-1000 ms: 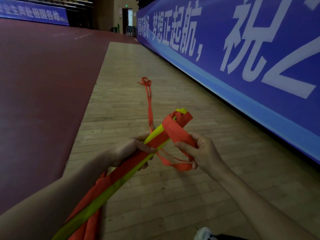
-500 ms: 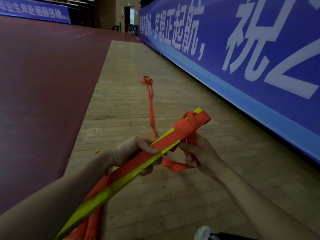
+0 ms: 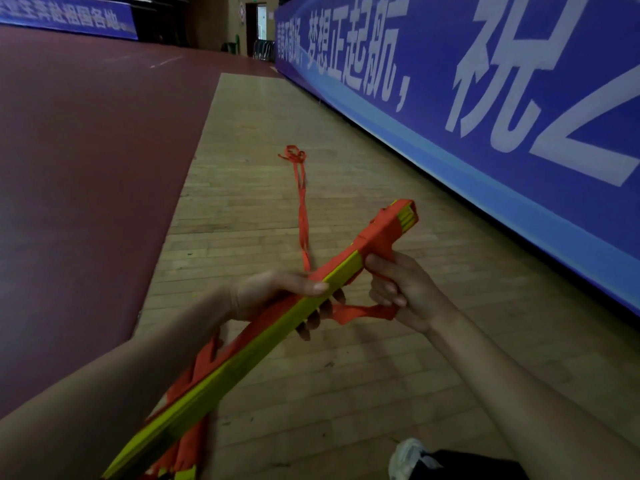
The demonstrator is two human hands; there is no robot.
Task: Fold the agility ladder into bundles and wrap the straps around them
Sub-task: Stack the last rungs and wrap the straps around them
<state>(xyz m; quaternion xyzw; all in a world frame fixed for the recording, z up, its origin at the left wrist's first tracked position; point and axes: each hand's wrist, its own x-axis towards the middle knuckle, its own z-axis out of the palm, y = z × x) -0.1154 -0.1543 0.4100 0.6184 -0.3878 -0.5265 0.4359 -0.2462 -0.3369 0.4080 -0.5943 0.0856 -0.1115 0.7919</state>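
Bundle [image 3: 242,351] slants across our front: left hand [image 3: 270,292] at mid-bundle, right hand [image 3: 405,292] beyond it; strap [image 3: 303,216] trails ahead on the floor [image 3: 346,393], banner [image 3: 485,98] at right.

Left hand [image 3: 273,294]: bare; the thumbnail is seen trimmed short. Right hand [image 3: 405,292]: bare, with short nails noted on two fingers.

Left forearm [image 3: 121,386]: uncovered as far as the lower left edge of the view. Right forearm [image 3: 519,386]: likewise uncovered to the lower right edge.

Shoe [image 3: 410,455]: white with a rounded toe, recorded at the bottom edge, right of centre. Its outline is blurred and the lacing cannot be made out.

Dark garment [image 3: 478,467]: black or near-black cloth is seen just beside the shoe, cut off by the frame. Whether it is a trouser leg cannot be told.
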